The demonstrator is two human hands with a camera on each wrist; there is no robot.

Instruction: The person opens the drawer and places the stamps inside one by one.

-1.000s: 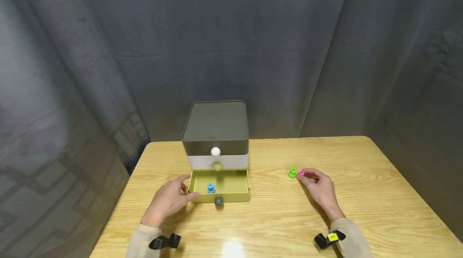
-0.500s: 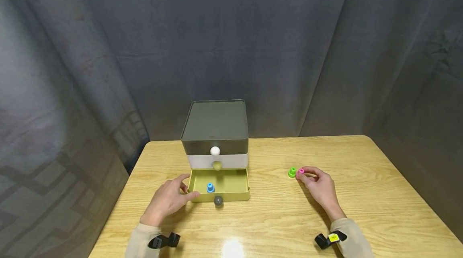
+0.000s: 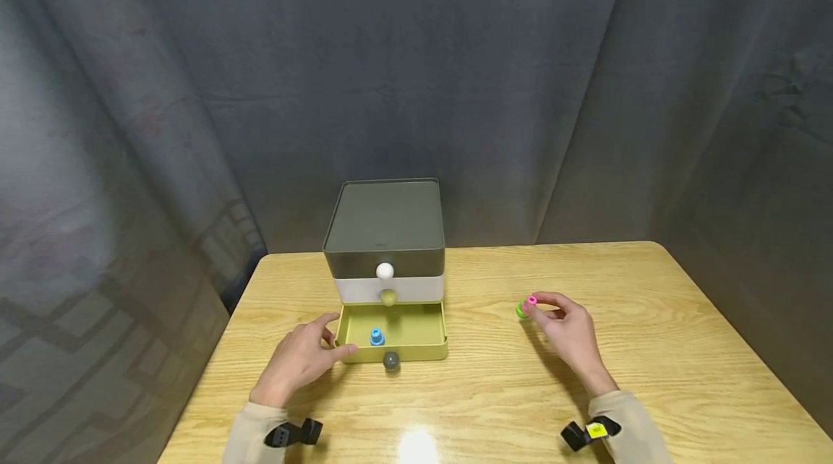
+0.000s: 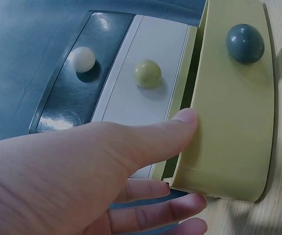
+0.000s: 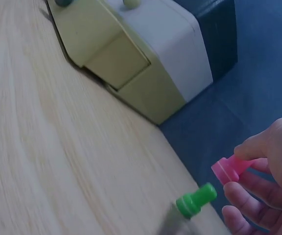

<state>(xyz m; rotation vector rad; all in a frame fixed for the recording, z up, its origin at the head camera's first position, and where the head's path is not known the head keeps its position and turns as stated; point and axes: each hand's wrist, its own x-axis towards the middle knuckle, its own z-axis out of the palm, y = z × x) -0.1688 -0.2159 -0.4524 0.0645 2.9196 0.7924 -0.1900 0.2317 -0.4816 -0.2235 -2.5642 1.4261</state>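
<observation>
In the head view my left hand [image 3: 301, 361] holds the left front corner of the yellow-green drawer [image 3: 423, 353]. The left wrist view shows its thumb [image 4: 168, 137] on the front panel's upper edge, the fingers by the side. A small blue stepped peg [image 3: 377, 337] stands inside this pulled-out drawer. To the right, my right hand [image 3: 573, 334] pinches a pink stepped peg [image 5: 229, 169] between thumb and fingers, above the table. Just left of it, a green stepped peg [image 5: 196, 199] stands on the tabletop, partly hidden by the hand in the head view.
Above the open drawer, the small chest has a white drawer [image 3: 416, 289] and a dark grey top drawer [image 3: 416, 262], both pushed in. Round knobs stick out in front, one dark grey [image 3: 391, 361]. The wooden table [image 3: 494, 392] ends at a grey curtain [image 3: 403, 88].
My right hand has raised the pink peg off the table and shifted slightly left, now partly covering the green peg. The left hand and the drawer stay put.
</observation>
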